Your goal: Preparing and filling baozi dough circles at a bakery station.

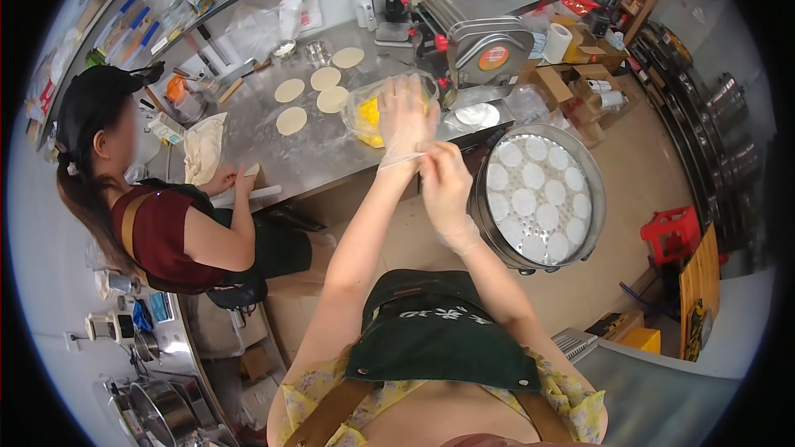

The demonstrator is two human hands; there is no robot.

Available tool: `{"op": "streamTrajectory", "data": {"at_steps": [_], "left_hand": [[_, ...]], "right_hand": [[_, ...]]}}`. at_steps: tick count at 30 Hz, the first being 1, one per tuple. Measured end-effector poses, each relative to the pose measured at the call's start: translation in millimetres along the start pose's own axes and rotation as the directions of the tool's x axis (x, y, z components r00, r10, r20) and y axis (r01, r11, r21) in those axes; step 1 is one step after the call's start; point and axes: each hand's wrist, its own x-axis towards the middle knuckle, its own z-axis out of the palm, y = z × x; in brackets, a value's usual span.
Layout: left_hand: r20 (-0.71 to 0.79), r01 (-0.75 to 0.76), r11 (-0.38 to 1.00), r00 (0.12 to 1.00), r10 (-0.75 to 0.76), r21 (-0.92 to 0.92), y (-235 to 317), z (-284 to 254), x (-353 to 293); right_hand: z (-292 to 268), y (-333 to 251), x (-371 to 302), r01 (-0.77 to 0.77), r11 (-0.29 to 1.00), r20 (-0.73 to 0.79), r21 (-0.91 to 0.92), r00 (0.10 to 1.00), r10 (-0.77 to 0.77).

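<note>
While our right hand (pixel 445 186) pinches the thin, stretchy glove (pixel 403 128) cuff, our left hand (pixel 406 116) spreads open inside; grip the cuff gently.

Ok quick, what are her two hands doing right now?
Left hand: open, fingers spread, inside a thin clear glove.
Right hand: closed, pinching the cuff of that glove at the left wrist.

counter (pixel 323 157): brushed metal, dull sheen | gloves on left hand (pixel 403 120): thin clear plastic | steamer (pixel 598 167): shiny metal
</note>
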Motion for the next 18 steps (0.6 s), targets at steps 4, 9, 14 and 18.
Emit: {"op": "streamTrajectory", "data": {"at_steps": [4,9,14,18], "left_hand": [[0.008,-0.073,0.985,0.997,0.073,0.155,-5.1,3.5,-6.1],[0.031,-0.107,0.956,0.994,0.102,0.274,-10.4,3.6,-13.1],[0.076,-0.081,0.938,0.995,0.058,0.336,-1.4,8.7,-14.5],[0.007,-0.106,0.89,0.993,0.116,0.444,-8.7,21.6,-17.4]], "right_hand": [[-9.1,-6.3,-8.8,-0.762,0.418,0.449,0.496,0.636,0.627],[-8.3,-9.5,-7.3,-0.322,0.937,0.363,0.133,0.896,0.256],[-1.1,11.2,-13.5,0.015,0.984,0.241,-0.176,0.97,0.028],[1.9,5.2,12.0,0.143,0.904,0.191,-0.403,0.979,-0.07]]}}
